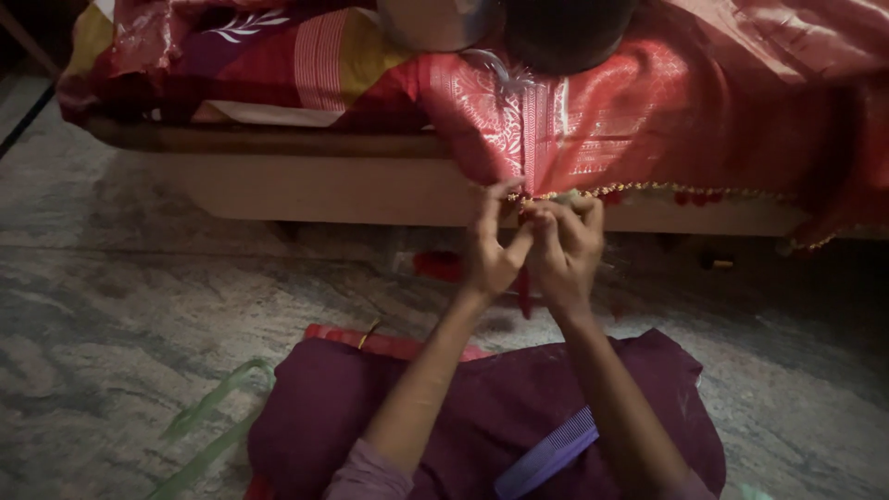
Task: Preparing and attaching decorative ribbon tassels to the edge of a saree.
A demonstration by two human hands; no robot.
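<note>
A red cloth with woven gold and white patterns (593, 120) hangs over the edge of a low bed. Its lower hem (685, 190) carries a gold trim with small red tassels. My left hand (493, 248) and my right hand (565, 245) are raised side by side at that hem, fingers pinched on the edge of the cloth where the trim begins. The fingertips hide what lies between them. A strand of red thread (524, 292) hangs down below my hands.
A wooden bed frame (324, 190) runs across the view. A steel pot (435, 23) and a dark round vessel (565, 32) stand on the bed. A purple comb (546, 454) lies on the purple cloth (500, 398) over my lap. Green strips (213, 417) lie on the stone floor.
</note>
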